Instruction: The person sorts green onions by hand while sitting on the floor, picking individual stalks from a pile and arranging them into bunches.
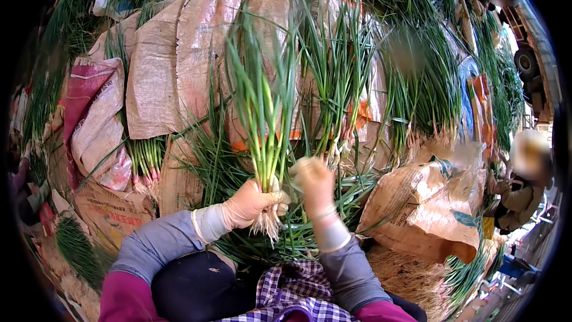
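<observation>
A bunch of green onions (267,120) stands upright in my left hand (252,201), which is closed around the white stems just above the roots. My right hand (314,181), blurred, is raised just to the right of the bunch; its fingers look curled, and whether they hold anything cannot be told. Both hands wear thin pale gloves. Loose green leaves (295,237) lie under the hands. Beyond them, more green onions (335,116) rest on woven sacks (196,58), roots towards me.
A crumpled woven sack (420,210) lies at the right, beside a mass of roots (406,277). Bundled onions (146,161) with pinkish stems lie at the left, partly under a sack. A person (520,197) is at the far right, below a vehicle wheel (526,62).
</observation>
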`<state>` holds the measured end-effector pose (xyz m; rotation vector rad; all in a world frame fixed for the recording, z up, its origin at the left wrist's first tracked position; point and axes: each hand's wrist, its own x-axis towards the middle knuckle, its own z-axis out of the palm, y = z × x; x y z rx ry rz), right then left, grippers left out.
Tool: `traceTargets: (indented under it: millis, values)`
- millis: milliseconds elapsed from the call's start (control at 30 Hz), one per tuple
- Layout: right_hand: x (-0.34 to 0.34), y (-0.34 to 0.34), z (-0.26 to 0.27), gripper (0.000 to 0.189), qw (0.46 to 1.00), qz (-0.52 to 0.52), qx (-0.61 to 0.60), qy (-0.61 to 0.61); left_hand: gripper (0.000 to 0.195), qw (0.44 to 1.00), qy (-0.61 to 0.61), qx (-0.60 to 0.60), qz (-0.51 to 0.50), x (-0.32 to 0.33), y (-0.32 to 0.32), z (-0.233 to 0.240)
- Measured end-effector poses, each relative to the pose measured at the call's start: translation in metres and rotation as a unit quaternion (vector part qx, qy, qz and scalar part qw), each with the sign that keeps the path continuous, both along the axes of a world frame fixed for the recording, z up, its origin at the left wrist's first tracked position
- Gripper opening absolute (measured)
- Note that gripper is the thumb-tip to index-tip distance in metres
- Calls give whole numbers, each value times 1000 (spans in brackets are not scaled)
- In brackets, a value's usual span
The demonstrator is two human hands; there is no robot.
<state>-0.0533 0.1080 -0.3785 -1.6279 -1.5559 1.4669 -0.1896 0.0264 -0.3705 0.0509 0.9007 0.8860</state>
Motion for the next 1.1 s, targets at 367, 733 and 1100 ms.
traceTargets:
  millis: [367,733,1100]
  values:
    - [-33,-7,4,23,971,84,-183,132,18,982,-142,-99,73,-19,-19,1]
    - [58,83,-28,27,932,248,-34,-263,19,973,-140,-23,182,-64,-13,-22]
    - [81,178,-8,9,986,63,-90,-128,29,989,-90,5,120,-44,4,27]
